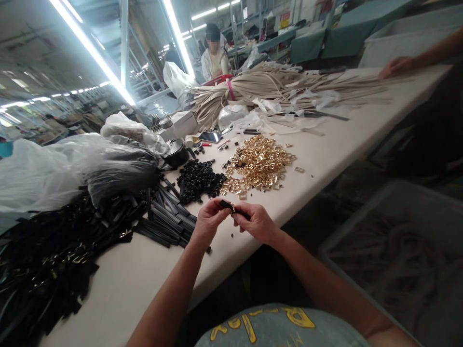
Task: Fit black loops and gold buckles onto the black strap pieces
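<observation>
Both hands meet above the table's near edge, closed on one short black strap [226, 205] that carries a small gold buckle [233, 208]. My left hand [210, 219] pinches the strap's left end between thumb and fingers. Wrapped round its right part, my right hand [257, 222] hides much of the strap. Just beyond them lies a heap of gold rectangular buckles [258, 161]. Left of that heap is a pile of small black loops [200, 180]. Flat black straps [170, 219] lie beside my left hand.
A large pile of black straps with gold buckles [65, 246] covers the table's left, near plastic bags [72, 159]. Behind are a phone [210, 137], a black round container [176, 153] and bundled beige strips [253, 86]. Another person's hand [396, 66] touches the strips. A bin [394, 250] stands right.
</observation>
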The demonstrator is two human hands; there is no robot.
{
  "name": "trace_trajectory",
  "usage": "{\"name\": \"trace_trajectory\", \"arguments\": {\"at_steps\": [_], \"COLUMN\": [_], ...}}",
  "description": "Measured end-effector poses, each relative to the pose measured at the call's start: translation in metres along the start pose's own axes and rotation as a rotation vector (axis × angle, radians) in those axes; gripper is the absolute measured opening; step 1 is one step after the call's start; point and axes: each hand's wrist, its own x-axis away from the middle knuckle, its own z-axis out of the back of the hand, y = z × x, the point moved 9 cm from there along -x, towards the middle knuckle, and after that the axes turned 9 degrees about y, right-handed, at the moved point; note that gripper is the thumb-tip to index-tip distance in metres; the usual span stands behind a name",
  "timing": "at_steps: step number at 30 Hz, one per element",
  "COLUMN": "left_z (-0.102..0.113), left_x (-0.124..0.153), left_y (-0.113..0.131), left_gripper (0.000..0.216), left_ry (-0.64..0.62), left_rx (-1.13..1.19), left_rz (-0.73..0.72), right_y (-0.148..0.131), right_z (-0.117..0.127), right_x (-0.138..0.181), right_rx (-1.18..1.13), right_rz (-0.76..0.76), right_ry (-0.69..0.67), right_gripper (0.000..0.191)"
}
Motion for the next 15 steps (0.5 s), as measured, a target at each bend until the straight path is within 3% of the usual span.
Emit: {"name": "trace_trajectory", "arguments": {"at_steps": [7, 15], "left_z": [-0.002, 0.003], "left_x": [-0.001, 0.005], "left_y": [-0.013, -0.022], "left_gripper": [0.022, 0.026], "left_ry": [-0.039, -0.054], "left_rx": [0.035, 0.062], "left_rz": [0.006, 0.047], "right_y": [0.007, 0.005], "right_z": [0.000, 0.000], "right_x": [0.001, 0.002], "right_rx": [0.077, 0.208], "right_rz": [-0.019, 0.012], "right_ry": [0.011, 0.037], "right_gripper": [0.032, 0.031]}}
